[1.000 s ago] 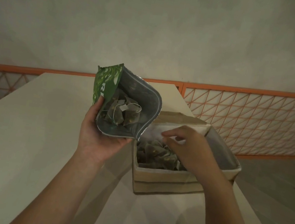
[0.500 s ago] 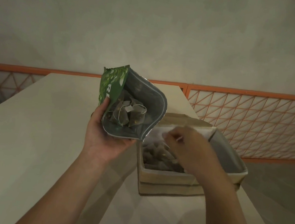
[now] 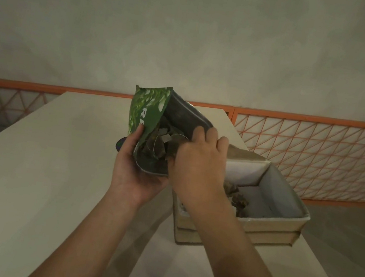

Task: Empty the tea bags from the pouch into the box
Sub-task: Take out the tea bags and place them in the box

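While 2 hands (image 3: 139,170) grip 1 pouch (image 3: 147,112), 1 box (image 3: 285,199) waits.

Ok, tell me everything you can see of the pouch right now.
The pouch is a green printed bag with white letters and a leaf pattern outside and a dull silvery lining inside. Its mouth is wide open and faces the camera. It is held up above the table, just left of the box. The left hand grips it from below, thumb on the green front. The right hand reaches into the mouth, fingers over its right rim. Tea bags with strings and tags lie inside.
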`<state>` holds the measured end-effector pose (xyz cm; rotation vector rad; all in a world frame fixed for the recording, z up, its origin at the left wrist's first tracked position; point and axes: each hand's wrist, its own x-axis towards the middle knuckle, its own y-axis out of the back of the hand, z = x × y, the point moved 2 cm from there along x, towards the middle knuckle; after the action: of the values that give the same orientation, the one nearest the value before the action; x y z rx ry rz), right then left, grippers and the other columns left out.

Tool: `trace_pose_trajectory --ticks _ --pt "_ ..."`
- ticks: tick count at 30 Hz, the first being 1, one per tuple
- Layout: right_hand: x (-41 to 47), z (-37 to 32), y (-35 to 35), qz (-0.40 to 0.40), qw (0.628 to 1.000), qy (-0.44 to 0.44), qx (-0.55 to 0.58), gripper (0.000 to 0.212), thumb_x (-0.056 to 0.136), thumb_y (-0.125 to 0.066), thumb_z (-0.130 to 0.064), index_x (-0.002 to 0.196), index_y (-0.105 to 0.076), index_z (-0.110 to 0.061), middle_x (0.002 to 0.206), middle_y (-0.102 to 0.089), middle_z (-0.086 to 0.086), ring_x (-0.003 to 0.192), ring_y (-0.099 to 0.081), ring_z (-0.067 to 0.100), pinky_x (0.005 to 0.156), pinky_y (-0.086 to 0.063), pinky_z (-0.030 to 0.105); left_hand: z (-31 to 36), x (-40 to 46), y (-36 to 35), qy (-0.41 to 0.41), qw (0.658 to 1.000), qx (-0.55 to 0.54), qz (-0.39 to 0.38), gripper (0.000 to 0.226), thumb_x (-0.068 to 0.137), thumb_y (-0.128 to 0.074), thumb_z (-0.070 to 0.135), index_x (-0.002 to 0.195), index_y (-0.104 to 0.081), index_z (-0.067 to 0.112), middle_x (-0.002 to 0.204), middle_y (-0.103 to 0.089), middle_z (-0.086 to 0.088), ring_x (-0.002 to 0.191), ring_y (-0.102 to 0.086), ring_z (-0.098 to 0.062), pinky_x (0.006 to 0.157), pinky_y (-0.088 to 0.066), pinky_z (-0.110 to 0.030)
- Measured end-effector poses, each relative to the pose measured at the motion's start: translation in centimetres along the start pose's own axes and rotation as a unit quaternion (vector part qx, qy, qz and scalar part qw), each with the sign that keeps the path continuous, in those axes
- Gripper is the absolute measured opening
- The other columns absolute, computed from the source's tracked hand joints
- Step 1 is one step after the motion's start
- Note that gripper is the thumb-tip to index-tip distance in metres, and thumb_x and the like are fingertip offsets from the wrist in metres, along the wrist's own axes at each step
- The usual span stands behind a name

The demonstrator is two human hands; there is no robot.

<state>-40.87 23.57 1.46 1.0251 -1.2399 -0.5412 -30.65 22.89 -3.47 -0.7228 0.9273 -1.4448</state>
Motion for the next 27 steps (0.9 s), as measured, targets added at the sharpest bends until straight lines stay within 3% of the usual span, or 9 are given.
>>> trace_pose_trajectory --ticks 3,7,10,12,16,18,22,24,27 --pt "0.2 -0.3 -0.1 -0.024 0.999 -0.017 -0.035 0.025 0.088 -0.060 -0.038 0.103 -0.067 -0.019 0.117 -0.049 0.007 0.114 -0.036 0.029 0.099 -0.027 0.043 -0.1 -0.2 0.0 0.006 1.000 0.009 0.002 0.058 0.090 -0.056 0.054 0.134 -0.066 0.017 0.142 -0.060 -0.009 0.133 -0.055 -0.025 0.107 -0.042 -0.036" --pt "0.0 0.0 -0.1 -0.014 1.000 -0.007 -0.004 0.024 0.085 -0.062 -0.034 0.102 -0.069 -0.019 0.116 -0.049 0.006 0.113 -0.037 0.029 0.097 -0.023 0.043 -0.3 -0.3 -0.1 0.000 1.000 0.009 0.003 0.055 0.090 -0.055 0.054 0.123 -0.071 0.014 0.125 -0.070 -0.009 0.099 -0.071 -0.026 0.077 -0.061 -0.032" --pt "-0.3 1.0 -0.1 0.074 0.997 0.000 0.039 0.015 0.081 -0.065 -0.030 0.089 -0.071 -0.019 0.099 -0.058 0.003 0.098 -0.049 0.025 0.085 -0.026 0.038 0.1 -0.1 -0.1 -0.008 1.000 0.007 0.008 0.054 0.094 -0.052 0.054 0.125 -0.071 0.013 0.125 -0.070 -0.010 0.101 -0.070 -0.026 0.079 -0.058 -0.033" --pt "-0.6 2.1 0.4 0.122 0.982 -0.003 0.146 0.007 0.083 -0.065 -0.026 0.086 -0.068 -0.021 0.091 -0.061 -0.003 0.090 -0.054 0.018 0.082 -0.032 0.033 0.2 0.0 0.0 -0.012 1.000 0.006 0.000 0.054 0.095 -0.050 0.055 0.119 -0.075 0.013 0.127 -0.069 -0.011 0.104 -0.069 -0.028 0.083 -0.058 -0.035" --pt "-1.6 4.4 2.1 0.126 0.901 -0.049 0.412 0.007 0.087 -0.065 -0.023 0.085 -0.060 -0.026 0.084 -0.062 -0.016 0.083 -0.060 0.003 0.069 -0.050 0.014 0.3 0.2 0.1 -0.006 1.000 -0.003 -0.020 0.058 0.096 -0.050 0.056 0.138 -0.062 0.018 0.143 -0.060 -0.011 0.129 -0.058 -0.030 0.087 -0.059 -0.038" --pt "-2.1 5.7 2.5 0.125 0.858 -0.090 0.490 0.010 0.088 -0.065 -0.024 0.084 -0.057 -0.026 0.086 -0.066 -0.014 0.083 -0.064 0.002 0.068 -0.053 0.015 0.4 0.2 0.2 -0.002 1.000 -0.004 -0.031 0.061 0.097 -0.049 0.058 0.145 -0.056 0.021 0.148 -0.055 -0.011 0.139 -0.049 -0.031 0.086 -0.059 -0.039" --pt "-3.2 8.6 2.1 0.138 0.801 -0.149 0.563 0.011 0.087 -0.065 -0.017 0.084 -0.054 -0.019 0.087 -0.066 0.006 0.084 -0.066 0.023 0.072 -0.056 0.031 0.4 0.2 0.5 0.015 0.999 -0.017 -0.049 0.061 0.097 -0.048 0.058 0.146 -0.054 0.022 0.150 -0.053 -0.013 0.135 -0.050 -0.033 0.085 -0.059 -0.041" --pt "-3.6 9.7 1.1 0.111 0.803 -0.173 0.559 0.014 0.084 -0.067 -0.018 0.090 -0.054 -0.019 0.090 -0.064 0.007 0.083 -0.064 0.026 0.068 -0.055 0.031 0.3 0.3 0.5 0.017 0.998 -0.019 -0.053 0.061 0.097 -0.049 0.058 0.145 -0.055 0.022 0.149 -0.053 -0.013 0.134 -0.051 -0.033 0.088 -0.058 -0.042" --pt "-3.7 10.6 -0.9 0.009 0.846 -0.192 0.498 0.036 0.084 -0.073 -0.018 0.113 -0.052 -0.024 0.094 -0.062 -0.001 0.077 -0.062 0.013 0.056 -0.047 0.015 0.0 0.3 0.5 0.011 0.999 -0.017 -0.050 0.059 0.097 -0.049 0.057 0.142 -0.058 0.021 0.147 -0.055 -0.012 0.128 -0.056 -0.033 0.092 -0.057 -0.043"
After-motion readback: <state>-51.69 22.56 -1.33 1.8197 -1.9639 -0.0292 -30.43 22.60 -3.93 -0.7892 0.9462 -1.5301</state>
